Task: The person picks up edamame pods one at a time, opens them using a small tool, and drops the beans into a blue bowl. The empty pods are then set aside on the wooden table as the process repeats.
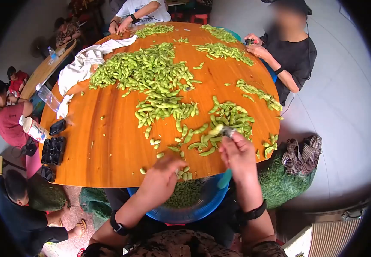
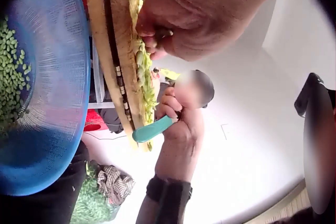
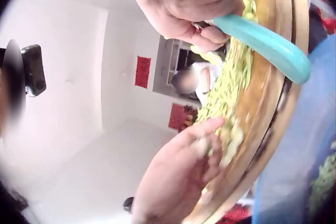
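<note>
My right hand (image 1: pixel 239 154) grips a teal-handled tool (image 3: pixel 270 48), its rounded handle end jutting below the fist. Its working end is hidden by the fingers. A green bean pod (image 1: pixel 215 130) shows at the fingertips of this hand, over a pile of edamame pods (image 1: pixel 237 116). Blurred, my left hand (image 1: pixel 162 180) is at the table's near edge, fingers bent, beside shelled beans (image 1: pixel 185 175). In the right wrist view a small pale piece (image 3: pixel 201 147) shows among its fingers; I cannot tell whether they hold it. Below is a blue basket (image 1: pixel 217 199) of shelled beans.
The round wooden table (image 1: pixel 112 145) carries a large heap of pods (image 1: pixel 142 68). A white cloth (image 1: pixel 82 64), a clear bottle (image 1: pixel 48 97) and black trays (image 1: pixel 53 150) lie along its left side. A full mesh sack (image 1: pixel 286 184) stands right. Other people sit around.
</note>
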Demonstrator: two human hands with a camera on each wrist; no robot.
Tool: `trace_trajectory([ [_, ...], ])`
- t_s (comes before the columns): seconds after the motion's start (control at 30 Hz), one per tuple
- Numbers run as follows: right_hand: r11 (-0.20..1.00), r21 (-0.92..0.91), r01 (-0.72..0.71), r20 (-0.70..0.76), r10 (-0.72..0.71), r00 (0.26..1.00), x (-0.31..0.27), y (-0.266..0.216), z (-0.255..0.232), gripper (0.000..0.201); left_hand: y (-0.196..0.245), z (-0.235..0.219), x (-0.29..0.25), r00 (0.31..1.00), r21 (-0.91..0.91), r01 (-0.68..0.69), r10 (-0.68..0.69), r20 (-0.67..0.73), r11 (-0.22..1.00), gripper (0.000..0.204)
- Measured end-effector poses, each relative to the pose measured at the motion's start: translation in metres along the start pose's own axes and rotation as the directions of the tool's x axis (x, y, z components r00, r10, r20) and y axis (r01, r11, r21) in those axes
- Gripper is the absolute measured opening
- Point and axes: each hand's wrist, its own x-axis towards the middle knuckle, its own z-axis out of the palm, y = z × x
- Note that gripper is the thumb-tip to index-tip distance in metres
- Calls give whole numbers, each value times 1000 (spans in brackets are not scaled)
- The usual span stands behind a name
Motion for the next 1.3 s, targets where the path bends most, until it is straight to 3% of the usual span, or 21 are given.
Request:
trace_trajectory([
  [0.07, 991, -125, 45, -32, -50, 998, 4, 2, -15, 11, 13, -8, -3, 997, 89, -37, 31, 64, 995, 34],
  [0.13, 985, -174, 6, -48, -14, 999, 1, 0, -17, 12, 21, -14, -1, 984, 139, -160, 146, 107, 977, 22],
  [0.17, 985, -173, 7, -43, -15, 999, -1, 1, -16, 12, 17, -16, 1, 984, 142, -158, 144, 104, 977, 22],
  [0.23, 992, -124, -36, -26, 33, 999, -6, 5, -14, 12, -3, -23, 10, 987, 218, 107, -76, -144, 970, 17],
  [0.3, 990, -141, 7, -6, -8, 1000, -8, 13, -12, 11, -26, -29, 27, 919, 305, 294, -181, -350, 906, 14],
  [0.37, 973, -204, 107, 31, -103, 994, -6, 21, -8, 13, -51, -33, 41, 914, 366, 327, -192, -359, 871, 14],
  [0.53, 966, -225, 125, 144, -93, 985, -15, 11, 9, 21, -53, -37, 48, 928, 467, 349, -229, -295, 812, 14],
  [0.6, 983, -182, 12, 274, 39, 961, -20, -1, 18, 23, -41, -35, 43, 960, 427, 199, -87, -267, 882, 14],
  [0.63, 984, -179, 11, 331, 50, 942, -21, -4, 23, 15, -28, -34, 41, 962, 427, 191, -82, -260, 884, 14],
  [0.67, 984, -178, 8, 323, 51, 945, -21, -6, 26, 15, -9, -32, 38, 950, 106, 270, -246, -194, 957, 15],
  [0.7, 988, -144, -57, 366, 107, 925, -21, -7, 30, 12, 2, -27, 35, 922, -218, 356, -380, -76, 909, 17],
  [0.73, 986, -113, -123, 411, 159, 898, -22, -7, 33, 12, 4, -21, 32, 923, -218, 355, -378, -71, 909, 17],
  [0.8, 985, -80, -154, 422, 173, 890, -23, -7, 36, 16, 5, -13, 25, 952, -393, 268, -304, -31, 880, 29],
  [0.97, 985, -95, -147, 454, 175, 874, -27, 0, 34, 18, 5, -5, 16, 957, -377, 260, -288, -20, 889, 38],
  [1.1, 988, -92, -126, 442, 154, 884, -31, 10, 34, 17, 7, 3, 13, 976, -195, 164, -187, -110, 967, 44],
  [1.17, 988, 60, -141, 422, 103, 901, -32, 19, 38, 14, 8, 6, 12, 977, -157, 134, -157, -143, 978, 45],
  [1.23, 982, 101, -162, 397, 109, 911, -35, 21, 42, 12, 7, 9, 10, 977, -69, 132, -142, -156, 989, 45],
  [1.27, 973, 143, -182, 371, 117, 921, -35, 22, 43, 11, 7, 9, 9, 977, -69, 134, -143, -156, 989, 45],
  [1.3, 972, 144, -184, 371, 119, 921, -35, 23, 42, 11, 7, 9, 9, 974, -181, 168, -192, -122, 969, 44],
])
